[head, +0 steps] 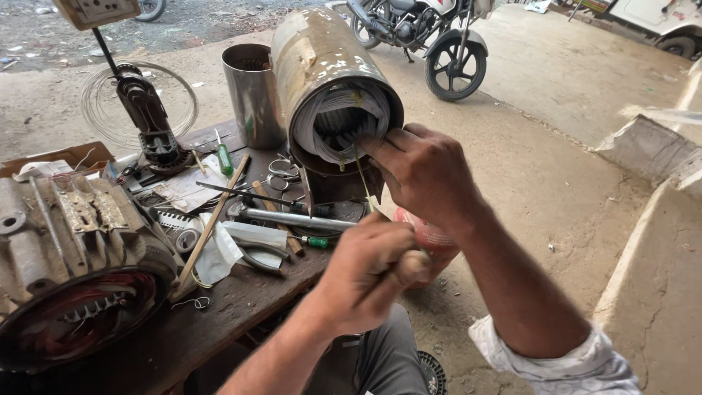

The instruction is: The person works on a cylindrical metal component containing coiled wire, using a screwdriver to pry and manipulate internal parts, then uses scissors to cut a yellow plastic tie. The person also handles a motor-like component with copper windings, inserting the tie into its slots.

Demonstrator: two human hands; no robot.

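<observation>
Stator (338, 102) windings touched by right hand (424, 172); left hand (365, 271) fisted on stick (363, 183).

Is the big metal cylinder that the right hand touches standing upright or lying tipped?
Tipped. The cylinder leans on its side, its open end with pale windings facing the camera, where the right hand touches it.

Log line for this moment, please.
right hand: fingers on stator windings | left hand: gripping thin rod | bench: tools

Rolled white sleeve (563, 358) on right arm, grey trousers (380, 358)
</observation>
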